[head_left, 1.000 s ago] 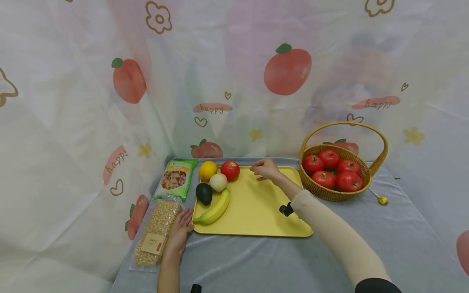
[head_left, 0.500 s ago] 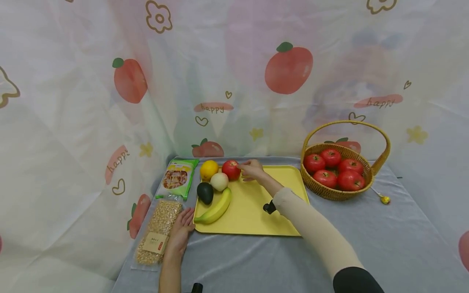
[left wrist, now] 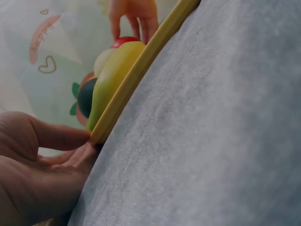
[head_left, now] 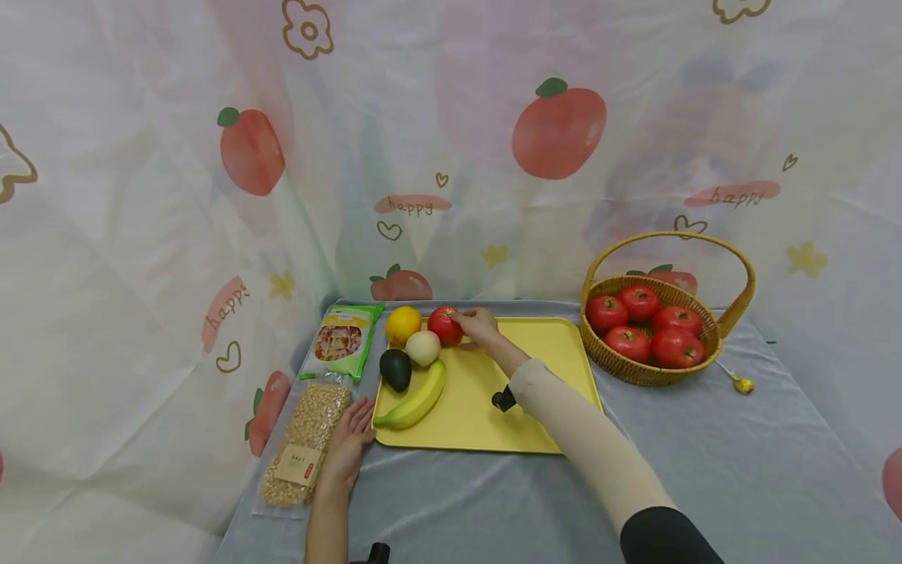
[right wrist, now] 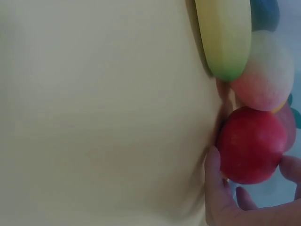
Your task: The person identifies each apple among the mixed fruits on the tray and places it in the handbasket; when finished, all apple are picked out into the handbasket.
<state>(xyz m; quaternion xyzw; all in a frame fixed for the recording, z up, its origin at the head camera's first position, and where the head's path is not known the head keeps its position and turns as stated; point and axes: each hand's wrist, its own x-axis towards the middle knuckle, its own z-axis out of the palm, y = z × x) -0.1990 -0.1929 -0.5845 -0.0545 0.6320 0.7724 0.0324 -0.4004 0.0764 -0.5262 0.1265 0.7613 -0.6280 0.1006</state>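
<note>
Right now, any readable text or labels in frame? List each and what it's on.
"happy": printed on the curtain, repeated on several pink patches.
Green snack bag: print too small to read.
Paper label on the clear grain bag: characters blurred, unreadable.
Nothing else legible.

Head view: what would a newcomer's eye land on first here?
Probably the yellow tray mid-table, with a banana, avocado and other fruit bunched at its left end, where the right hand curls round a red apple. Next, the wicker basket of red apples at right, and the left hand at the tray's near-left corner.
</note>
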